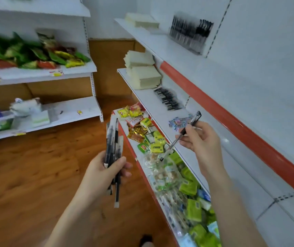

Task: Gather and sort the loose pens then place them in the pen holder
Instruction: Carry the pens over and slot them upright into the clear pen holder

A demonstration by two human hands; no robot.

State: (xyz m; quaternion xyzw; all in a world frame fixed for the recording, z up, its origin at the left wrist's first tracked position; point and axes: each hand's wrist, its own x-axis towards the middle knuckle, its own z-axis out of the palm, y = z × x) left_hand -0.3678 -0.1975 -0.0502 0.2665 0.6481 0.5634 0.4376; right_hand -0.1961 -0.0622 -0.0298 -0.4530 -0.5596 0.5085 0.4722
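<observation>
Between the shop shelves, the left hand (107, 168) grips a bunch of pens (113, 139) round the middle, so the ends stick out above and below the fingers. The right hand (201, 138) pinches one pen (173, 145) near its capped end, tip pointing down. So gathering looks partly done. More black pens (167, 100) lie in a row on the middle shelf (142, 93). The clear pen holder (189, 38) stands higher up, well apart from both hands, so the putting in is probably still left.

Left hand (107, 168) grips a pen bundle (113, 154); right hand (200, 138) pinches one pen (182, 135).
</observation>
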